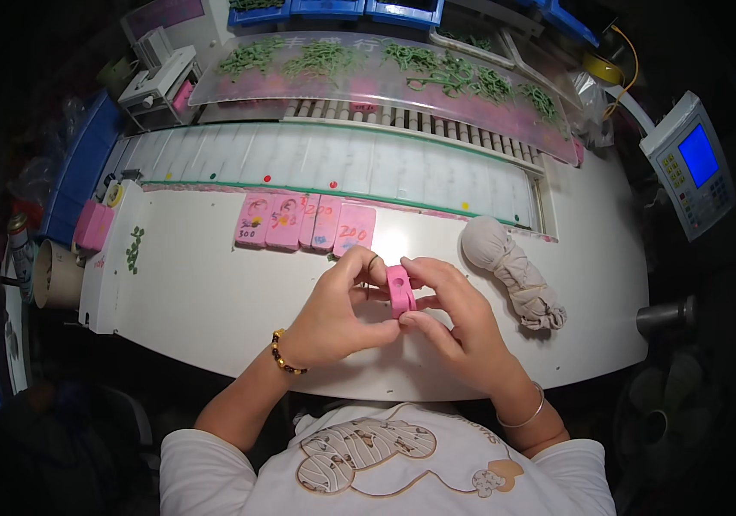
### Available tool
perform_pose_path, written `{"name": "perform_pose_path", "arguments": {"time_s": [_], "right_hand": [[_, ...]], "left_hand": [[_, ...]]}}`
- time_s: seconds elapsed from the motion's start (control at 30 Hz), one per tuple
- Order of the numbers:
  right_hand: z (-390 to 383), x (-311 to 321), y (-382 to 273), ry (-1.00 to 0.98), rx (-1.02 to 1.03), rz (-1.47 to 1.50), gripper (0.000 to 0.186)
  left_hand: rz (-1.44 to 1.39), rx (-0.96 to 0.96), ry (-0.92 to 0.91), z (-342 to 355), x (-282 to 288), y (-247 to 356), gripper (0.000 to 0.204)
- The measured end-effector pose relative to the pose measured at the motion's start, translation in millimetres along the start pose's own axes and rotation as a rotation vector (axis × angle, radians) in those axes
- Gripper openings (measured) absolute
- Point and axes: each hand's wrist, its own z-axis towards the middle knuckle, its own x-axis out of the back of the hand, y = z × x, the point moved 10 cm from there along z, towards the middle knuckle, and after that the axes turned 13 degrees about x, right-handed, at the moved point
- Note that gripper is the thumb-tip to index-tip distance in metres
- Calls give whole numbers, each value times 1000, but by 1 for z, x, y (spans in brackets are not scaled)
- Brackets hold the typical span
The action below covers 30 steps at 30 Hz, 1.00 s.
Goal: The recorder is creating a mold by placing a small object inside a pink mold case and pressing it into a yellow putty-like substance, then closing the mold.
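Note:
A pink rubber mould (400,292) is held up on its narrow edge over the front middle of the white table. It has a round hole in the side facing me, and a slit shows along its lower right. My left hand (339,308) closes on its left side with thumb and fingers. On the other side, my right hand (461,316) pinches it, fingertips at the top and thumb at the bottom. Just beyond my hands lie several flat pink moulds (283,225) in a row, with handwritten marks on them. A tied cloth bundle (512,273) rests to the right of my right hand.
Beyond the moulds runs a glass-topped strip (325,159) with coloured dots. Above it, a translucent shelf (368,52) bears heaps of green pieces. Small green bits (135,249) lie at the left. A control panel with a blue screen (696,159) stands right.

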Motion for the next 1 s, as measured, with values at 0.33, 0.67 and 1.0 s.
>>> {"name": "perform_pose_path", "arguments": {"time_s": [0.33,0.67,1.0], "right_hand": [[-2,15,31,289,-250,179,38],[2,24,34,323,-144,389,38],[15,14,8,-96,85,134,41]], "left_hand": [[-286,-104,261,0,19,1,45],[-100,-371,412,-13,16,25,56],[-737,180,-221,9,-33,-16,48]]}}
